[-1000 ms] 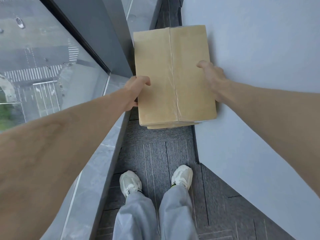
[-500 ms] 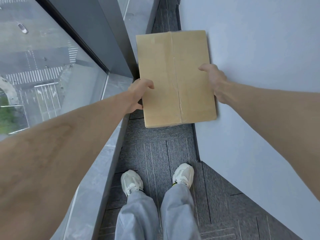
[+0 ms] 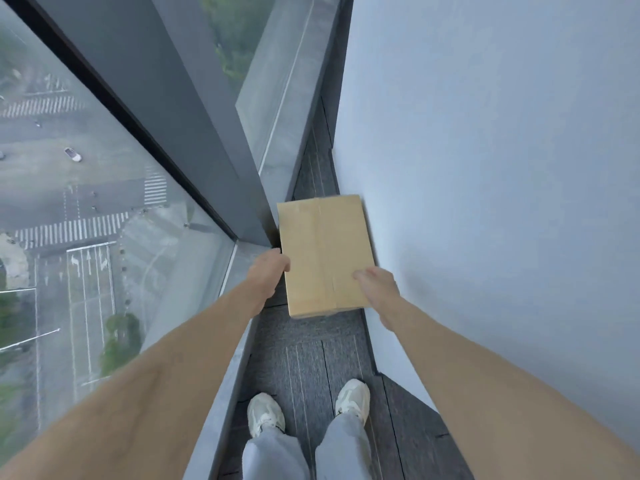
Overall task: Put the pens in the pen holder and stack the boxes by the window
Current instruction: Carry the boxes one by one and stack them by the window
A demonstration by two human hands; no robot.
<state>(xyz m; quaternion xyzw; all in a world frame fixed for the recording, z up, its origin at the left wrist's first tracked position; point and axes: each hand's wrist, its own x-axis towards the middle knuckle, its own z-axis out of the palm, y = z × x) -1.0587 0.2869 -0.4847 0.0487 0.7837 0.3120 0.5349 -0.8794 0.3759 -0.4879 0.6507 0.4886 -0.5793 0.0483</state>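
A flat brown cardboard box [image 3: 322,251], taped down its middle, lies level and low over the carpet in the narrow gap between the window frame and the wall. My left hand [image 3: 267,274] grips its left edge near the front corner. My right hand [image 3: 376,286] holds its front right corner, thumb on the top face. A thin sliver under the box's near edge may be a second box; I cannot tell. No pens or pen holder are in view.
A floor-to-ceiling window [image 3: 86,220] with a dark frame and a grey sill [image 3: 221,393] runs along the left. A pale wall [image 3: 485,202] closes the right side. Dark carpet [image 3: 304,358] lies between them, with my shoes [image 3: 265,414] on it.
The box has gone down and away from me towards the floor, both hands still holding it. My right hand has slid from the right edge to the near right corner.
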